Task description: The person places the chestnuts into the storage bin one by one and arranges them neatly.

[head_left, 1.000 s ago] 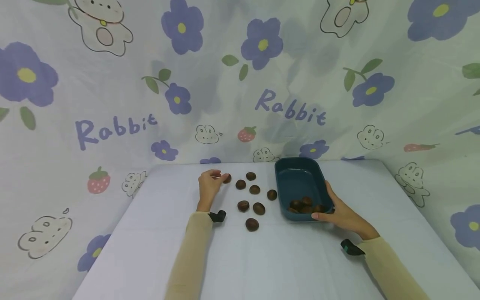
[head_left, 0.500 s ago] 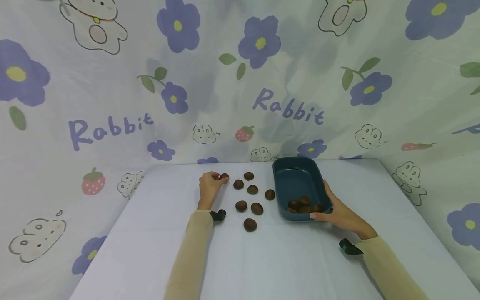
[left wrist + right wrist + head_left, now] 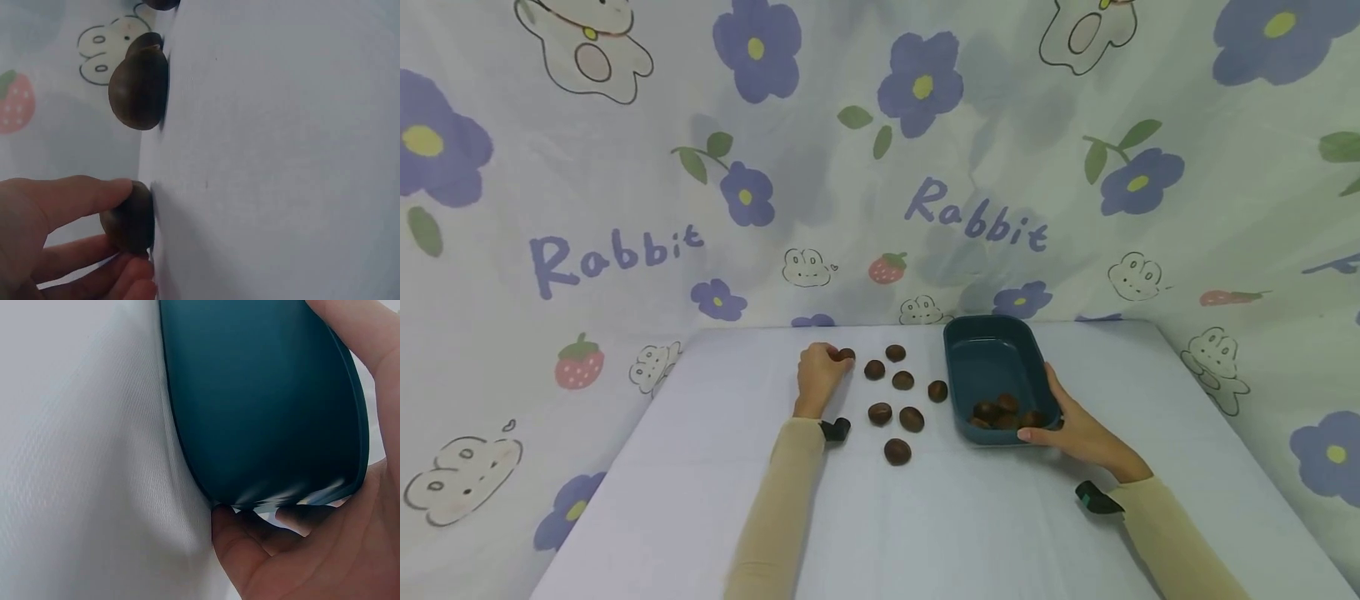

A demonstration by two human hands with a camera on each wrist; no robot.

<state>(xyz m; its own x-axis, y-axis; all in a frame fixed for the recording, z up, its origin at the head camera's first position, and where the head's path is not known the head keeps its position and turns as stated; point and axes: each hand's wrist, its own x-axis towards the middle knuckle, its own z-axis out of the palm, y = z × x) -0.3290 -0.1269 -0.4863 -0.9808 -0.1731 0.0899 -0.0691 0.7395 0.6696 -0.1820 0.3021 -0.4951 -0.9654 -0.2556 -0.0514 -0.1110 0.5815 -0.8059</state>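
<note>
At the far left of the group, my left hand (image 3: pixel 820 379) pinches a brown chestnut (image 3: pixel 129 222) between thumb and fingers; the chestnut still touches the white tabletop. More loose chestnuts lie to its right, among them a chestnut (image 3: pixel 875 369) close by and a chestnut (image 3: pixel 897 452) nearest to me. My right hand (image 3: pixel 1086 433) holds the near right corner of a deep teal rectangular dish (image 3: pixel 953 367), its thumb over the rim and its fingers around the outside. Several chestnuts (image 3: pixel 987 410) sit at the near end inside the dish.
The dish stands on a white-covered table (image 3: pixel 700 467), right of the loose chestnuts. Behind and beside the table hangs a printed curtain (image 3: pixel 820 167) with flowers and rabbits. Each wrist wears a small black camera (image 3: pixel 837 430).
My left thumb and fingers have closed in on the far-left chestnut. The right hand keeps its grip on the dish. The head view has shifted slightly.
</note>
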